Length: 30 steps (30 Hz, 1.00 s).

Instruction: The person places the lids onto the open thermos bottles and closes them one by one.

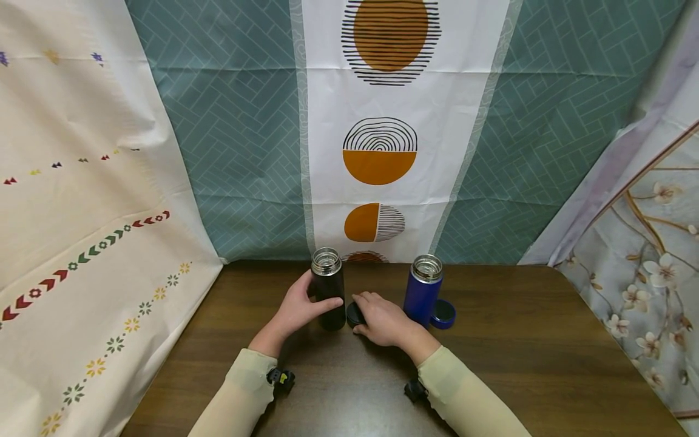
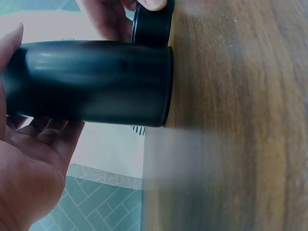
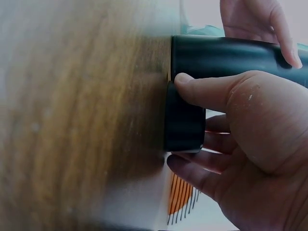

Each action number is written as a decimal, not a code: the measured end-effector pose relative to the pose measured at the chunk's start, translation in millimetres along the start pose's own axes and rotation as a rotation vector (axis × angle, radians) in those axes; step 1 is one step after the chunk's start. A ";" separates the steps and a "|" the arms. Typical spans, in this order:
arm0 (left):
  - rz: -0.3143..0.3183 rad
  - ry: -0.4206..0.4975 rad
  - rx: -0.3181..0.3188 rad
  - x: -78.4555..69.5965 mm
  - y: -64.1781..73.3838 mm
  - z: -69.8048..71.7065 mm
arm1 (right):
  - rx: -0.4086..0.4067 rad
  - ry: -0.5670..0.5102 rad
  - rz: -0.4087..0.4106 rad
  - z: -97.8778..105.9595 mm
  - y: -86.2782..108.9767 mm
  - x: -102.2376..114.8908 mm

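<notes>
An uncapped black thermos bottle (image 1: 330, 294) stands upright on the table, its steel mouth bare. My left hand (image 1: 302, 304) holds it, thumb across the front and fingers behind; in the left wrist view the black wall (image 2: 96, 82) lies between thumb and fingers. Just right of the bottle, my right hand (image 1: 382, 318) grips a round black lid (image 1: 355, 314) by its side. The right wrist view shows the thumb on one side of the lid (image 3: 185, 122) and fingers on the other, with the lid down at the table surface beside the bottle's base.
A blue thermos bottle (image 1: 423, 294), also uncapped, stands right of my right hand. Its blue-rimmed lid (image 1: 443, 314) lies beside it on the brown wooden table (image 1: 519, 346). A patterned curtain (image 1: 251, 152) hangs behind the table, with cloths at both sides.
</notes>
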State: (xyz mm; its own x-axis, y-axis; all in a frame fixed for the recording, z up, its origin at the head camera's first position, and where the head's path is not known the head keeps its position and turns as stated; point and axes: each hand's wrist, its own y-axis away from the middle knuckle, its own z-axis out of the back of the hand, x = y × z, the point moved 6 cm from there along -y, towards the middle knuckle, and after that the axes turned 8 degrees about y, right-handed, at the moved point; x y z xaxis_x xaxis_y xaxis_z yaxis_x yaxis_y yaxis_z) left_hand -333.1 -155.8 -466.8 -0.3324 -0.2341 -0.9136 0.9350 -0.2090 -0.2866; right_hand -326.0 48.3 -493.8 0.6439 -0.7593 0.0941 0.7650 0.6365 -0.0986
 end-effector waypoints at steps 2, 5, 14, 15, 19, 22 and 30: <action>0.000 -0.004 -0.002 -0.4 0.4 0.2 | 0.000 0.003 0.005 -0.5 0.0 0.3; 0.002 -0.007 -0.005 -0.7 1.1 0.5 | 0.000 0.008 0.010 -0.5 0.4 1.0; 0.004 -0.008 -0.002 -0.5 0.8 1.4 | 0.000 0.002 0.013 2.6 2.5 2.4; 0.006 -0.007 -0.003 -0.8 0.9 1.5 | 0.000 0.002 0.012 2.7 2.8 2.4; 0.013 -0.007 -0.003 -0.6 1.5 1.5 | 0.003 0.007 0.010 4.5 4.2 2.9; 0.011 -0.008 0.003 -1.2 2.4 1.1 | 0.009 -0.001 0.006 7.0 6.1 3.5; -0.001 -0.003 0.018 -6.0 8.3 0.2 | 0.005 -0.028 0.013 15.0 13.5 6.2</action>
State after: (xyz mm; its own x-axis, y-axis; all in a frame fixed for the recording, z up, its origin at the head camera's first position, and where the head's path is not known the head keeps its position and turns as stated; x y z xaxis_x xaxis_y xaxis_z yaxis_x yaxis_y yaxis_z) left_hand -323.4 -156.3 -463.7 -0.3333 -0.2368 -0.9126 0.9324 -0.2263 -0.2819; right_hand -311.5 54.2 -479.7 0.6537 -0.7470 0.1211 0.7568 0.6467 -0.0954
